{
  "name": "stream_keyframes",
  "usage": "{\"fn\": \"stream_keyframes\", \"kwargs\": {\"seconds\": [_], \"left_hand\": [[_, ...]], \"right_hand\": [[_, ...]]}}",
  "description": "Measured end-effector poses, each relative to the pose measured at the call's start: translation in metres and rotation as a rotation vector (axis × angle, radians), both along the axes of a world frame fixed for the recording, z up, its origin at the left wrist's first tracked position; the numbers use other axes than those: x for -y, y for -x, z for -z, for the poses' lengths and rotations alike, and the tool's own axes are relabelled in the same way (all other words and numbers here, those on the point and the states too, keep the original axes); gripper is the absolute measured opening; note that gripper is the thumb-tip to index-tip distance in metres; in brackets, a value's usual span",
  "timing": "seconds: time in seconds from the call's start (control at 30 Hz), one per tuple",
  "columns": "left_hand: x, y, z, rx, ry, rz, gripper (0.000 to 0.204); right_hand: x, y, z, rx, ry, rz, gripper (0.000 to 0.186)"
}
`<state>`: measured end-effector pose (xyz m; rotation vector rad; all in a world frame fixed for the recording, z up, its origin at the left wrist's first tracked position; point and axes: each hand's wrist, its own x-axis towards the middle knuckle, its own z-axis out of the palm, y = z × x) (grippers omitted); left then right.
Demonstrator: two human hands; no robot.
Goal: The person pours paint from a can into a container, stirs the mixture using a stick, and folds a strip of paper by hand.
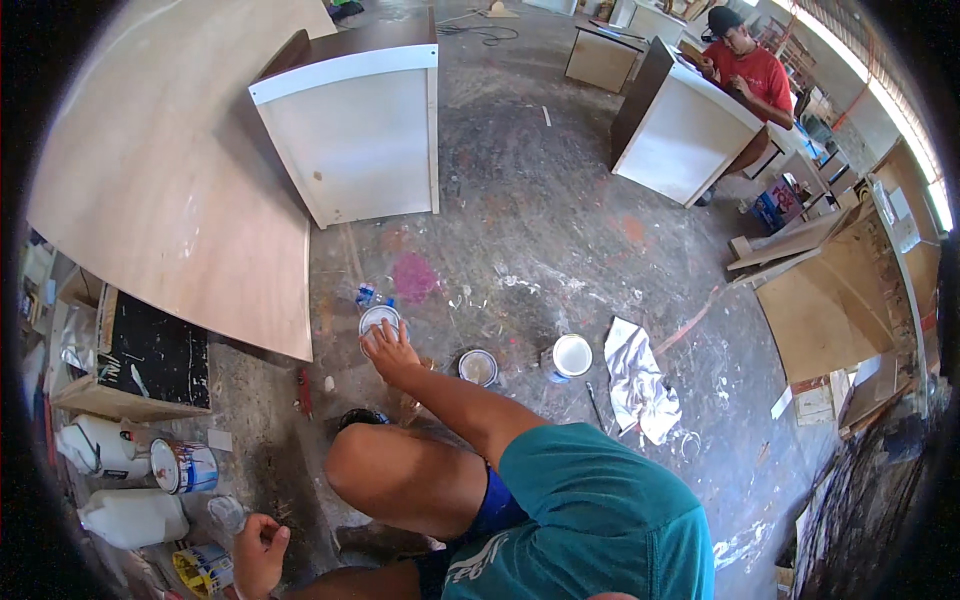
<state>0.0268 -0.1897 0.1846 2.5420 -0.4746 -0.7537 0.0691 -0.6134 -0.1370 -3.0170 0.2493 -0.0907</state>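
Observation:
My right hand (388, 350) reaches across, its fingers curved over the near rim of a round can (380, 319) with a pale top. Whether that top is a lid or its contents I cannot make out. Low at the left, my left hand (262, 552) hangs with fingers loosely bent and thumb apart, nothing visible in it. Just beyond its fingertips is a clear plastic cup (228, 513). Two more cans stand to the right of my right hand: one with a greyish top (478, 368) and one white inside or on top (568, 357).
A white jug (135, 518), a paint-streaked can (184, 467) and a yellow-lined tin (203, 570) stand at left. Crumpled silver sheet (640, 380) and a thin brush-like stick (596, 407) lie right. Cabinets (350, 140) and a large wood panel (180, 190) stand ahead. A person (755, 75) works far right.

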Motion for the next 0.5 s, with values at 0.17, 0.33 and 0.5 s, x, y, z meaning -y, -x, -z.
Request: {"fn": "stream_keyframes", "kwargs": {"seconds": [0.17,0.33,0.5], "left_hand": [[-0.033,0.003,0.008,-0.023,-0.011,-0.006,0.038],[-0.026,0.017,-0.006,-0.033,0.069,-0.012,0.043],[-0.014,0.011,0.003,-0.061,0.067,-0.035,0.028]], "right_hand": [[-0.023,-0.017,-0.005,-0.024,-0.032,-0.022,0.068],[-0.013,-0.032,-0.018,-0.146,-0.028,-0.004,0.074],[0.018,-0.03,-0.034,-0.082,-0.033,0.073,0.084]]}}
